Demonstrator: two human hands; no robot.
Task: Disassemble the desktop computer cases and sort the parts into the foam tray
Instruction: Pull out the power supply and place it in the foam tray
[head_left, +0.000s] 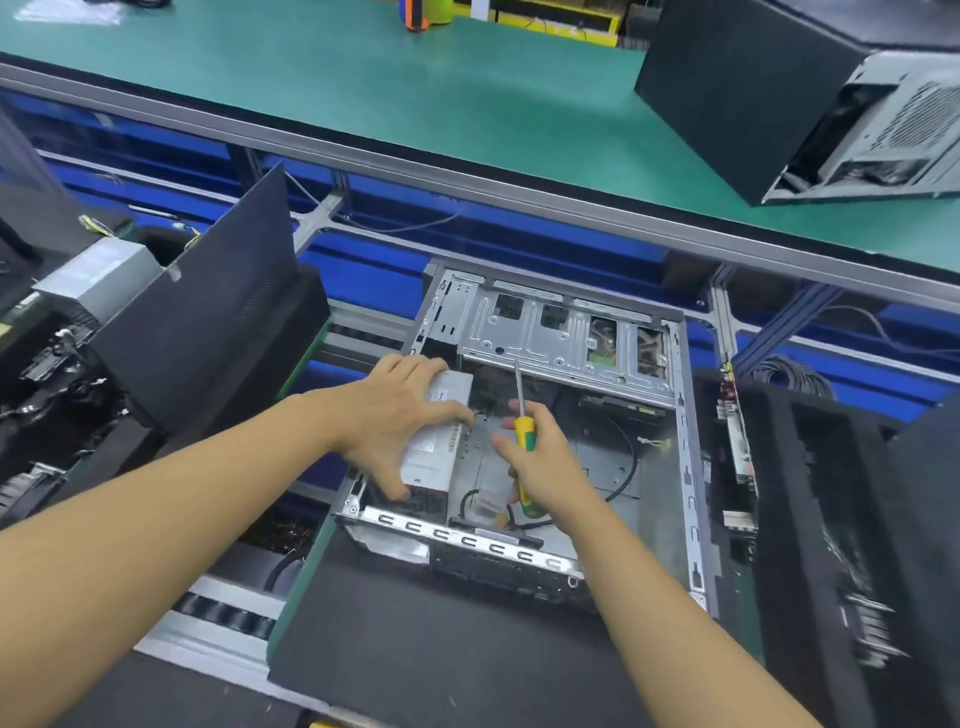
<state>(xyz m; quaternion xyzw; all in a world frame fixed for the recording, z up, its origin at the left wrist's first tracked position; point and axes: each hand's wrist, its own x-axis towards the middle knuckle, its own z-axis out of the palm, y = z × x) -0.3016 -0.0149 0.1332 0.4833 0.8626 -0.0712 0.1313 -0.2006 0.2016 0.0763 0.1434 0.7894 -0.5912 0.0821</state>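
Two hands work inside an open desktop case (687, 467) that lies on its side on a dark foam mat (441, 649), with its bare metal drive cage (550, 332) at the far end. The left hand (395, 415) grips a silver power supply (434, 452) that sits along the case's left wall. The fingers curl over its top and far edge, and the thumb presses its near end. The right hand (540, 457) is closed round the yellow-and-green handle of a screwdriver (523, 430). The steel shaft points away from the person toward the drive cage, and its tip is just short of the cage's edge. The two hands are near each other but apart. A black cable (631, 452) loops across the case floor to the right of the screwdriver.

A black foam tray (810, 493) stands just right of the case, with circuit cards lined along its near edge. To the left, a black side panel (208, 322) leans tilted. Beyond it a second grey power supply (98, 275) rests among other removed parts. Another computer case (779, 104) sits on the green bench (415, 104) at the upper right.
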